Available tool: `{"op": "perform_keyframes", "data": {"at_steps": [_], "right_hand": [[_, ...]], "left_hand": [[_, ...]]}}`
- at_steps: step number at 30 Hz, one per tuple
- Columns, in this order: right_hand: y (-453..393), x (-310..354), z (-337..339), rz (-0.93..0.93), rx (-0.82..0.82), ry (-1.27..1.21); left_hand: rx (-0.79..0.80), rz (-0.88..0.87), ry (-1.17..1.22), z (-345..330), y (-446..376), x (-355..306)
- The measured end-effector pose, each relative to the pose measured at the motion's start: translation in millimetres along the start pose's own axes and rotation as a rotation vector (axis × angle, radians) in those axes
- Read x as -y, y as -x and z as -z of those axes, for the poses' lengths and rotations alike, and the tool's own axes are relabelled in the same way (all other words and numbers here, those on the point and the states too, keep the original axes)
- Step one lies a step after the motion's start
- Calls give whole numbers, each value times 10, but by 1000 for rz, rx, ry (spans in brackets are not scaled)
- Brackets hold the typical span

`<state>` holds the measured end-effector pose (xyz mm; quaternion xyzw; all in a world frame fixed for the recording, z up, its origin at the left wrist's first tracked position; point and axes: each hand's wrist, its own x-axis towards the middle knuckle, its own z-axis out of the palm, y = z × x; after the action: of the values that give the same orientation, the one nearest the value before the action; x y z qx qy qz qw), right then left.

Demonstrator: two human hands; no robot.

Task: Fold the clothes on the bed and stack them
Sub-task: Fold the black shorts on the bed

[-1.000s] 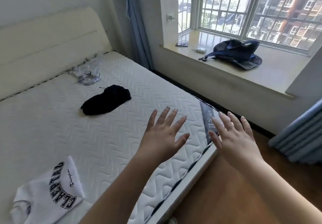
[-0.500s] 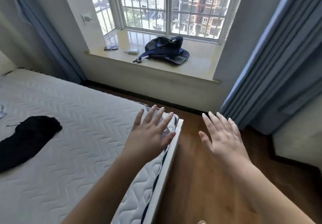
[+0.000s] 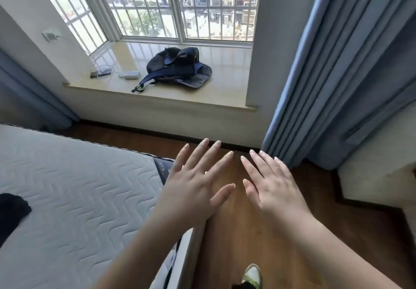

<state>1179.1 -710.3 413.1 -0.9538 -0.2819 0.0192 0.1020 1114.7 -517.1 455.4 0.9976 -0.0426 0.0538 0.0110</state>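
A black garment lies crumpled on the white quilted mattress, cut off by the left edge of the view. My left hand hovers palm down over the bed's foot corner, fingers spread and holding nothing. My right hand is held out beside it over the wooden floor, also spread and empty. Both hands are well to the right of the garment. No other clothes are in view.
A dark blue backpack lies on the window sill, with a phone, charger and cable to its left. Blue curtains hang at the right. A wooden floor runs beside the bed; a shoe shows at the bottom.
The view has swung to the right, away from the bed and toward the window. The white printed shirt has left the view and the black garment has slid to the left edge. Both hands stay spread and empty.
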Motion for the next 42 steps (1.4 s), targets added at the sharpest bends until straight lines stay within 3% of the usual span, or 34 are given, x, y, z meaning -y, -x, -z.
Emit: {"op": "perform_keyframes", "data": {"at_steps": [8, 18, 28, 36, 42], "right_hand": [[-877, -205, -41, 2, 39, -66], [-2456, -169, -105, 159, 75, 14], [-4014, -437, -60, 130, 32, -44], [-5385, -594, -410, 376, 171, -25], [-6219, -305, -421, 619, 185, -33]], "left_hand": [[38, 230, -17, -299, -549, 225], [135, 514, -51, -780, -1472, 1215], [136, 689, -90, -868, -2410, 2105], [204, 817, -99, -1074, -3216, 2387], [279, 1005, -59, -974, -3554, 2575]]}}
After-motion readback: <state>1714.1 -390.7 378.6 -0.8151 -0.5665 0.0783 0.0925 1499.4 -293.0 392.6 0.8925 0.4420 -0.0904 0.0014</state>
